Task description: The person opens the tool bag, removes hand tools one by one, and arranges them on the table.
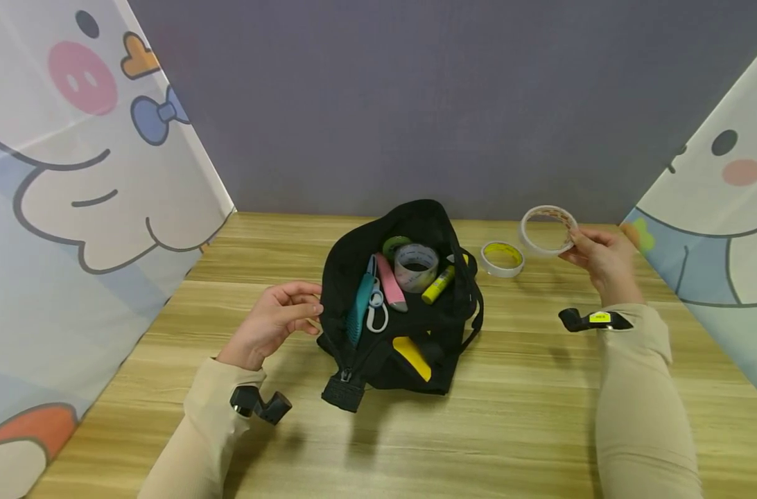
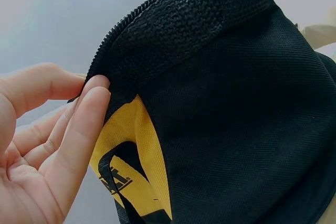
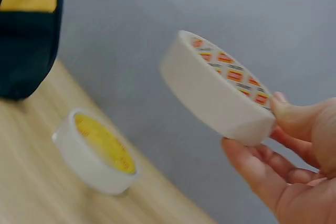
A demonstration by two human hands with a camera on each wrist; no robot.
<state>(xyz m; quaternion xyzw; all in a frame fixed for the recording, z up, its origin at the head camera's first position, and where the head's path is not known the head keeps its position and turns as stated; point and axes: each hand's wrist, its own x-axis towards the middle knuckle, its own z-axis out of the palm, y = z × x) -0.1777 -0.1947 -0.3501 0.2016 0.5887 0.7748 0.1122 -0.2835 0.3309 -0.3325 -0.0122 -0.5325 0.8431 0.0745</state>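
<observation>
In the head view, a black zippered bag [image 1: 387, 371] stands with its mouth spread wide. My left hand [image 1: 272, 322] is at its left edge; in the left wrist view, thumb and fingers pinch the zipper rim [image 2: 97, 64]. Raised at the right, a roll of white tape [image 1: 531, 244] is gripped by its near side between the thumb and fingers of my right hand [image 1: 608, 267]. Its core [image 3: 226, 66] carries orange and white print. Below that roll, another tape roll [image 3: 86, 158] with a yellow core lies on the table, apart from the hand.
Inside the bag are a wide tape roll [image 1: 412, 278], a yellow glue stick [image 1: 438, 285], a pink tool [image 1: 389, 281], a teal tool [image 1: 360, 305], a white looped item [image 1: 376, 320] and a partly hidden green ring [image 1: 391, 244]. A grey wall [image 1: 416, 104] rises behind the wooden table [image 1: 509, 423].
</observation>
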